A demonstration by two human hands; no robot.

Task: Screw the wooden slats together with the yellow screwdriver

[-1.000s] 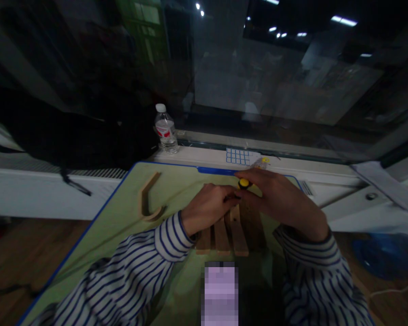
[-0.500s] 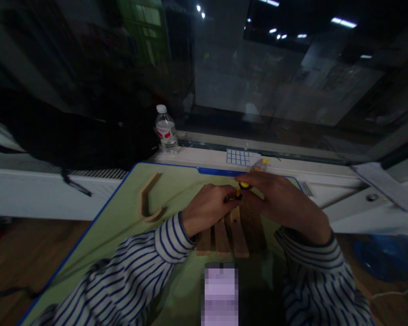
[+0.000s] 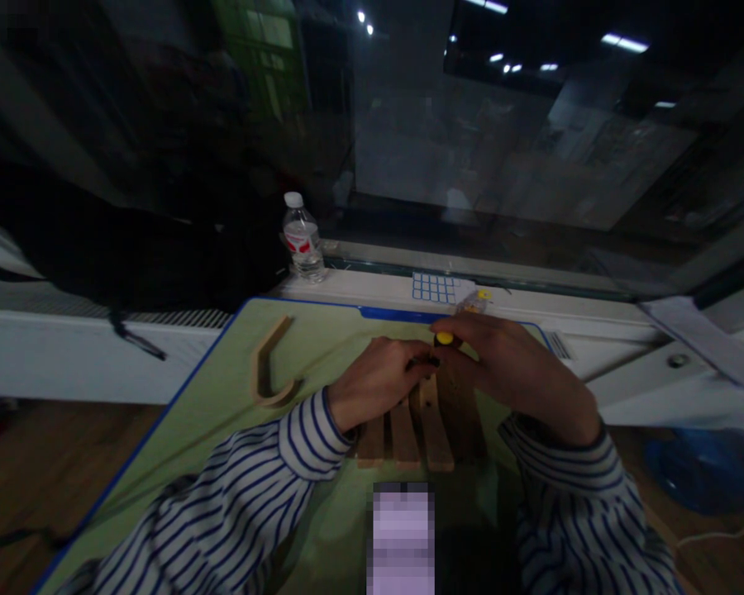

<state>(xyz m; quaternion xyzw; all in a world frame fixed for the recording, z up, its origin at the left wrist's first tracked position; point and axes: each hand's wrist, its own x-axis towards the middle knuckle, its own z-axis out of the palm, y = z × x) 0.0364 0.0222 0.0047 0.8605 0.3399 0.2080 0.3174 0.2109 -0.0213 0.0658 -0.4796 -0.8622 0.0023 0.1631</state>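
My right hand (image 3: 502, 359) is closed round a short screwdriver (image 3: 445, 338) with a yellow-ended, dark handle, held upright over the wooden piece. Just left of it my left hand (image 3: 378, 372) has thumb and forefinger pinched together near the tool's lower end; what they grip is dark and too small to make out. Below both hands lie several wooden slats (image 3: 437, 438), side by side, their far ends covered by my left hand. A darker wooden board (image 3: 465, 413) sits at their right, partly under my right hand.
A bent wooden strip (image 3: 264, 364) lies at the left of the green, blue-edged table (image 3: 204, 430). A water bottle (image 3: 303, 240), a blue-gridded sheet (image 3: 434, 287) and a small clear bag (image 3: 473, 302) rest on the sill. A pixelated phone-like rectangle (image 3: 402, 537) is nearest me.
The screwdriver handle has tilted or turned slightly, with more of its yellow end showing. Both hands stay almost where they were, and the wooden pieces have not moved.
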